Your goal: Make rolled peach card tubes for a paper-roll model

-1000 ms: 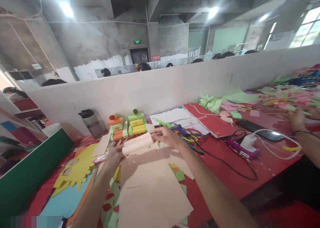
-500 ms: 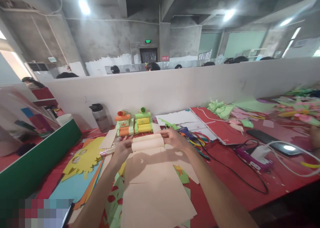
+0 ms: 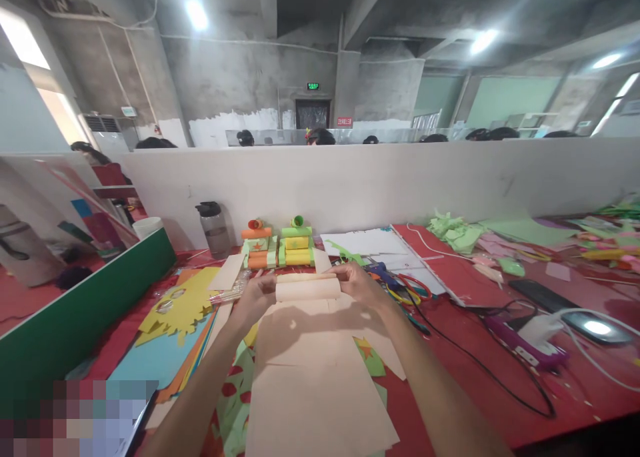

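Between my two hands is a rolled sheet of peach paper (image 3: 307, 290), held at its two ends. My left hand (image 3: 256, 298) is closed on the left end, and my right hand (image 3: 356, 285) pinches the right end near its far edge. Flat peach paper sheets (image 3: 320, 377) lie below the roll, toward me. Under and beside them are green paper pieces with red spots (image 3: 235, 390) and a green piece with an orange star (image 3: 369, 355). Beyond my hands stand two stacked rolled-paper figures, one orange (image 3: 257, 243) and one green and yellow (image 3: 297, 242).
At left are coloured paper sheets (image 3: 155, 353), a yellow cut-out (image 3: 177, 313) and a green divider (image 3: 110, 297). A bottle (image 3: 213, 230) stands by the white partition (image 3: 320, 183). At right lie a glue gun (image 3: 383, 272), cables, a purple power strip (image 3: 525, 343) and a phone (image 3: 597, 327).
The view has turned slightly left, so everything appears shifted right. Both hands keep hold of the peach paper roll, which looks nearly the same.
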A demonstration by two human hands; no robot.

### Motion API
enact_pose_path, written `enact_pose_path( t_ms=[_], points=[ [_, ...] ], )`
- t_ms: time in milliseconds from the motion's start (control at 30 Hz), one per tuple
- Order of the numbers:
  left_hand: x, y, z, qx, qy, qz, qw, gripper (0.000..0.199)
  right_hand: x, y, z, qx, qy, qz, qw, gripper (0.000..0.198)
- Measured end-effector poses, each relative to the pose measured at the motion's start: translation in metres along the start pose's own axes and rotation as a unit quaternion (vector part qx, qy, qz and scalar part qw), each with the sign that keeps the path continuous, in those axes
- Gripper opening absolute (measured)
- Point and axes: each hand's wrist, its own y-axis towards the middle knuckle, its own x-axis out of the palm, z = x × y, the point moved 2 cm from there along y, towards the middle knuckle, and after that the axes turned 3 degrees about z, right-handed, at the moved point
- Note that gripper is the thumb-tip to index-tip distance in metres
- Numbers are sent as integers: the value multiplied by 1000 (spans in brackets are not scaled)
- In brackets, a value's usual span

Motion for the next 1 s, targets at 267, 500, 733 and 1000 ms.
enact_pose_path(
  t_ms=[267,500,733,1000],
  points=[
    [9,-11,12,43,-41,-135,989,28,6,-2,-4,9,-12,-30,999,26],
    [10,-11,18,96,-14,-140,985,36,12,-3,-9,16,-10,-42,999,32],
    [9,-13,16,119,6,-124,985,41,20,-1,-3,-15,-21,-53,998,26],
    [5,-15,13,130,45,-126,982,44,15,-7,-10,-51,-80,-42,995,34]
  ],
)
